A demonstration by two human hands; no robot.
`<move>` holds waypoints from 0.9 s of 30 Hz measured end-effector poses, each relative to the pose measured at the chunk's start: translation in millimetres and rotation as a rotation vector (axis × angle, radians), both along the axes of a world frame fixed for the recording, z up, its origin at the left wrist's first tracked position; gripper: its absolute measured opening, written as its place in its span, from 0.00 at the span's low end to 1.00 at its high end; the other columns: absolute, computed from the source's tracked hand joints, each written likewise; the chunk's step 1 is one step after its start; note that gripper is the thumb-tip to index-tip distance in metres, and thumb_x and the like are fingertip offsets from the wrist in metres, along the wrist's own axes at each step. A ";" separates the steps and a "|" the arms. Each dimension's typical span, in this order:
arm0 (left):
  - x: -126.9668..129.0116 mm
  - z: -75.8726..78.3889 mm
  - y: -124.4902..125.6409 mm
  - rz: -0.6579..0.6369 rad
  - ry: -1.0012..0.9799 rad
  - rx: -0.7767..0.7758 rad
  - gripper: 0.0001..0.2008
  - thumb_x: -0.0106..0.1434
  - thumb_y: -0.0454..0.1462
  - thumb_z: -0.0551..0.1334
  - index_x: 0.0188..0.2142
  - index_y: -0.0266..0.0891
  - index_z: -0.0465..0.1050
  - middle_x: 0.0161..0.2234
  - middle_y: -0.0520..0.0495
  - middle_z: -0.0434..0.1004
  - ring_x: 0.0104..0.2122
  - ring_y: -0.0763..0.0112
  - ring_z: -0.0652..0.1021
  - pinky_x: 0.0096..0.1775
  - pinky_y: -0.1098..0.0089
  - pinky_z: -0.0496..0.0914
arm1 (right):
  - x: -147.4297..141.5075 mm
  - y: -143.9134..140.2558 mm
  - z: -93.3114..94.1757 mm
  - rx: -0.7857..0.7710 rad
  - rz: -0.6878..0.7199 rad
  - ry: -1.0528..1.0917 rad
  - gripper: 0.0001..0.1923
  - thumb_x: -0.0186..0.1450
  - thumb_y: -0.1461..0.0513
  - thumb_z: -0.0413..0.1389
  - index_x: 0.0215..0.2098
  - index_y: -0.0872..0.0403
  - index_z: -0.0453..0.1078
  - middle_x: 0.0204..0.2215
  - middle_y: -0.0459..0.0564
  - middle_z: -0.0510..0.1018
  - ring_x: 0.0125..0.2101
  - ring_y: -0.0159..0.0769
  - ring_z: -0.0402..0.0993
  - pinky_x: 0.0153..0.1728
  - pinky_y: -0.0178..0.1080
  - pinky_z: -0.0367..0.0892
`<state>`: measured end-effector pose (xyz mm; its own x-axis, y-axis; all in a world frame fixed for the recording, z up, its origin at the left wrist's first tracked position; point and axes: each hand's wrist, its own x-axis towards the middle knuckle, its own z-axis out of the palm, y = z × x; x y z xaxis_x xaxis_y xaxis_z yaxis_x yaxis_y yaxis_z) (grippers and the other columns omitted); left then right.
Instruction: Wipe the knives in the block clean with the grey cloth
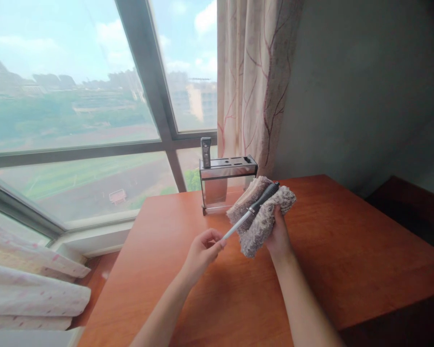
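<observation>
My left hand (205, 250) pinches the tip of a sharpening steel (237, 226), a thin pale rod with a black ribbed handle. The steel slants up to the right, its handle lying on a fluffy grey-brown cloth (257, 234). From below, my right hand (278, 236) is closed on that cloth; its thumb shows on the near side and the other fingers are hidden under it. Behind the cloth stands a knife block (228, 166) with a metal top, slots and see-through sides. One dark-handled tool (206, 152) sticks up from its left end.
Both hands are above a reddish-brown wooden table (159, 270). Large window panes (72, 106) are at the left and back. A patterned curtain (251, 82) hangs behind the block, and another curtain (32, 294) is at the lower left. A grey wall (365, 86) rises on the right.
</observation>
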<state>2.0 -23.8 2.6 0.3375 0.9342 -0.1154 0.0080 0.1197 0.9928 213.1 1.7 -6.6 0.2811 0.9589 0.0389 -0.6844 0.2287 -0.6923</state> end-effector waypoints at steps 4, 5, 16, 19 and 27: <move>0.6 -4.1 -0.2 -0.007 0.051 0.032 0.17 0.58 0.49 0.62 0.29 0.35 0.70 0.21 0.52 0.68 0.16 0.81 0.60 0.19 0.76 0.52 | -0.8 -4.2 3.5 -0.010 0.042 0.074 0.29 0.54 0.44 0.60 0.50 0.45 0.68 0.44 0.47 0.78 0.46 0.44 0.73 0.48 0.49 0.68; 1.4 -4.6 -0.8 -0.025 0.061 0.037 0.18 0.58 0.49 0.61 0.29 0.34 0.70 0.20 0.52 0.68 0.16 0.81 0.60 0.19 0.75 0.52 | -1.0 -4.7 3.8 -0.007 0.035 0.071 0.29 0.54 0.44 0.60 0.50 0.45 0.68 0.44 0.47 0.78 0.45 0.43 0.74 0.47 0.48 0.69; -3.6 7.5 -3.4 -0.225 -0.006 -0.134 0.23 0.59 0.54 0.58 0.29 0.34 0.71 0.16 0.56 0.58 0.15 0.81 0.54 0.19 0.75 0.45 | -1.3 1.9 -3.9 0.023 -0.052 -0.058 0.27 0.52 0.46 0.63 0.47 0.46 0.70 0.39 0.46 0.80 0.42 0.44 0.75 0.43 0.46 0.70; -4.6 8.3 -4.2 -0.274 -0.052 -0.183 0.23 0.60 0.54 0.57 0.29 0.33 0.70 0.15 0.56 0.58 0.15 0.81 0.53 0.18 0.75 0.43 | -1.1 1.6 -3.8 0.038 -0.072 -0.066 0.27 0.52 0.47 0.63 0.48 0.45 0.70 0.38 0.46 0.80 0.41 0.42 0.75 0.44 0.45 0.70; 2.8 12.3 -6.9 -0.099 -0.106 -0.153 0.19 0.51 0.46 0.69 0.33 0.39 0.63 0.21 0.57 0.65 0.15 0.84 0.58 0.17 0.78 0.47 | -1.9 0.1 -1.2 0.056 -0.111 -0.043 0.30 0.52 0.49 0.64 0.51 0.48 0.67 0.37 0.46 0.80 0.39 0.40 0.76 0.43 0.43 0.70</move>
